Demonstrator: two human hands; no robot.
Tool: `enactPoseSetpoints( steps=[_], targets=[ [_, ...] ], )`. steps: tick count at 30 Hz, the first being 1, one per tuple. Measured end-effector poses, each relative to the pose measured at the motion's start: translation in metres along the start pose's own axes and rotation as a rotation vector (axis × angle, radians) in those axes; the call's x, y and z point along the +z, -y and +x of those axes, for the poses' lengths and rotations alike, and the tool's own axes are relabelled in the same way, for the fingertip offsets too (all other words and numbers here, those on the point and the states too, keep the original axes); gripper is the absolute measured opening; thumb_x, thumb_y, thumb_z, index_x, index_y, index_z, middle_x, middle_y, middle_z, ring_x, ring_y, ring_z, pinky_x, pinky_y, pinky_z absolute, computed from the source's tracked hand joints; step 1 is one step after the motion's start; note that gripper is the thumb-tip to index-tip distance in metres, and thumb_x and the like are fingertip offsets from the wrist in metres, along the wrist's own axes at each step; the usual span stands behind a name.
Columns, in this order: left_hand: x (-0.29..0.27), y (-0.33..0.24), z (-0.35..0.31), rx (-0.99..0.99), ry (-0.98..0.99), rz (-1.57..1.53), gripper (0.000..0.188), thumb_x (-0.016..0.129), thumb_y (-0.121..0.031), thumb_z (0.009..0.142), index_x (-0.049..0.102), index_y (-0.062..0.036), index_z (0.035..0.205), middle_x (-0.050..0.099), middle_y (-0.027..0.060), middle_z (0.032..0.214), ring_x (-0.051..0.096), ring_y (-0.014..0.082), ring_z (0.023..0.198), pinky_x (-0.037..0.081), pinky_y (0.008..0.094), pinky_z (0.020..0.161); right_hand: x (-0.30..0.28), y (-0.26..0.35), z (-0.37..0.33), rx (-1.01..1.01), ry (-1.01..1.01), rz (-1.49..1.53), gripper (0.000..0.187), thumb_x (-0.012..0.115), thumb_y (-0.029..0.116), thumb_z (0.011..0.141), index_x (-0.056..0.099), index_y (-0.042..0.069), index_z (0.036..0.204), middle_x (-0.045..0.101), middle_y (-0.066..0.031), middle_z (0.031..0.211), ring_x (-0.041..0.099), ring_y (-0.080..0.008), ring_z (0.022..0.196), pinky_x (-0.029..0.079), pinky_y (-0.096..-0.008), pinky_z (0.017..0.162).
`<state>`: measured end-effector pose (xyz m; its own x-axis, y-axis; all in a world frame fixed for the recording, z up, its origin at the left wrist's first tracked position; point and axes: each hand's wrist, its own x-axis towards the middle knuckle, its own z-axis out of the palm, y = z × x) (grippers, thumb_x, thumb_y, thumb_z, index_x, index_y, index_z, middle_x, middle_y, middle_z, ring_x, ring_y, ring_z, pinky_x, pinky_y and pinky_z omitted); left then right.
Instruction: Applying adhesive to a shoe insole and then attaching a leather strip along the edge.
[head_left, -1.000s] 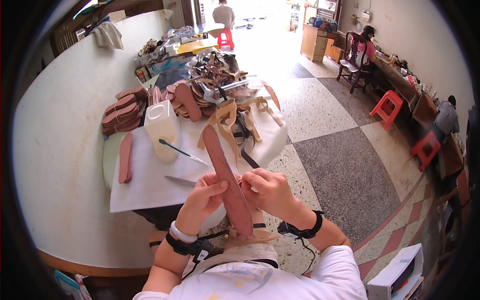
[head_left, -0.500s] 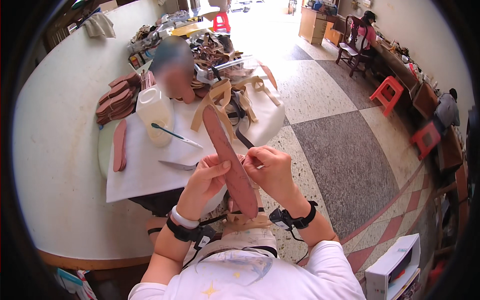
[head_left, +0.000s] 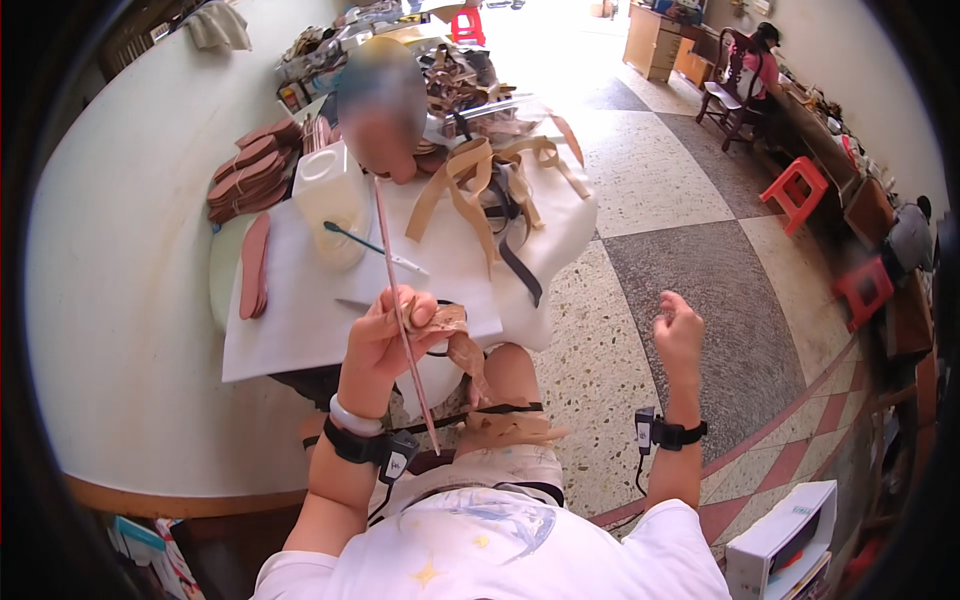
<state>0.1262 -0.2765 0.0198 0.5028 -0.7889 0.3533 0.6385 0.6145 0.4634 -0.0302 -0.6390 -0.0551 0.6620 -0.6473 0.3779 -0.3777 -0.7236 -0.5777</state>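
Observation:
My left hand (head_left: 385, 335) is closed on a thin pinkish-brown shoe insole (head_left: 391, 250), turned edge-on so that it shows as a narrow slanting line. Against its right side a crumpled brown strip (head_left: 462, 345) hangs from my fingers. My right hand (head_left: 679, 340) is raised over the floor, well apart from the insole, its fingers curled and one sticking up a little; what it holds, if anything, is too small to make out. A toothbrush (head_left: 385, 252) with a dark blue head leans on a cut white plastic jug (head_left: 335, 220) beyond my left hand.
Bundled insoles (head_left: 250, 185) and a smaller insole pile (head_left: 255, 265) lie at the left. Tan straps (head_left: 460, 190) and a dark strap (head_left: 522, 270) drape over the table's right side. Red stools (head_left: 797, 190) stand along the right; a seated person (head_left: 765, 75) is farther off.
My right hand has left the insole and swung out to the right. The insole has turned from showing its broad face to edge-on in my left hand. The view has shifted slightly.

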Motion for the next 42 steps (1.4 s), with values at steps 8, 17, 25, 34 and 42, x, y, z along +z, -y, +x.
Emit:
enactPoseSetpoints(
  steps=[8,17,25,34,42],
  targets=[
    [-0.008,0.008,0.005,-0.025,0.066,-0.117,0.011,0.058,-0.007,0.090,0.057,0.0002,0.098,0.054,0.0124,0.100,0.059,0.0231,0.091,0.044,0.0435,0.101,0.006,0.083,-0.026,-0.045,0.654,0.810,0.019,0.065,0.010,0.086,0.069,-0.001,0.101,0.070,-0.0061,0.087,0.063,-0.0077,0.075,0.050,-0.0209,0.065],
    [0.015,-0.005,0.008,0.099,-0.033,-0.069,0.014,0.058,-0.008,0.091,0.056,0.0019,0.100,0.053,0.0109,0.101,0.056,0.0150,0.084,0.039,0.0410,0.108,0.009,0.156,-0.053,-0.477,0.127,0.802,0.022,0.073,-0.004,0.069,0.070,0.006,0.088,0.061,-0.0046,0.077,0.059,-0.0128,0.057,0.046,-0.0231,0.049],
    [0.016,0.007,0.009,0.066,-0.130,-0.178,0.017,0.055,-0.004,0.092,0.056,0.0077,0.104,0.052,0.0127,0.105,0.057,0.0154,0.089,0.036,0.0434,0.111,-0.012,0.122,-0.063,-0.810,-0.102,0.355,0.022,0.076,0.007,0.068,0.071,0.010,0.089,0.060,-0.0015,0.074,0.057,-0.0150,0.055,0.042,-0.0272,0.047],
    [0.001,0.013,0.005,-0.137,-0.008,-0.112,0.015,0.058,-0.009,0.091,0.063,0.0039,0.098,0.054,0.0127,0.108,0.056,0.0290,0.107,0.037,0.0457,0.109,-0.013,0.165,-0.054,-0.523,0.261,0.883,0.018,0.073,0.012,0.081,0.070,0.004,0.096,0.065,-0.0099,0.088,0.064,-0.0188,0.070,0.050,-0.0276,0.061],
    [-0.002,0.008,0.003,-0.192,0.089,-0.060,0.011,0.059,-0.005,0.089,0.065,0.0016,0.096,0.057,0.0125,0.104,0.055,0.0304,0.109,0.039,0.0465,0.106,-0.009,0.200,-0.047,-0.594,0.373,1.025,0.014,0.066,0.002,0.082,0.069,0.004,0.096,0.065,-0.0096,0.086,0.062,-0.0187,0.069,0.049,-0.0277,0.060]
  ],
)
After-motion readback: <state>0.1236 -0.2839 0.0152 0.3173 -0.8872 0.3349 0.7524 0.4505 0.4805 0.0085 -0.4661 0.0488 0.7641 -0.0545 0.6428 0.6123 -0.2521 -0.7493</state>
